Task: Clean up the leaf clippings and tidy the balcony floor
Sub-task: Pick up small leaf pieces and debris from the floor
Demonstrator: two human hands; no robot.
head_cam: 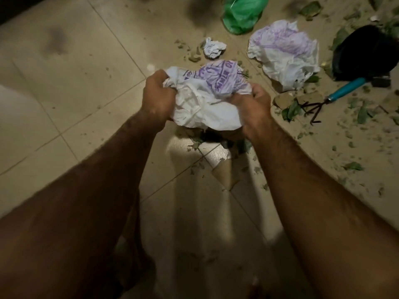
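Green and dried leaf clippings [290,111] lie scattered over the beige tiled balcony floor [75,83]. They are thickest on the right side, and a smaller cluster sits directly beneath the hands. Fine crumbs and soil-coloured dust spread among them.

Above that nearer cluster, a crumpled white plastic bag with purple printing [205,100] is held off the floor between both hands. The left hand [158,98] grips the bag's left edge, its fingers curled into the bunched plastic. The right hand [253,104] clutches the right edge in the same way, fingers folded over the material. Both bare forearms reach in from the bottom of the view.

Under the bag, a torn piece of brown cardboard [223,175] lies flat on the tiles, with leaf bits around it.

Beyond the held bag sits a small crumpled ball of white paper [213,48], with a few clippings just beside it. To its right a second crumpled white bag with purple print [282,52] rests on the floor. A green plastic bag [241,14] lies farther back, near the top edge.

At the far right stands a black round pot [364,52], with leaves around it. A small hand rake with a teal handle and dark metal tines [336,93] lies on the floor near the pot, its tines touching the leaves.
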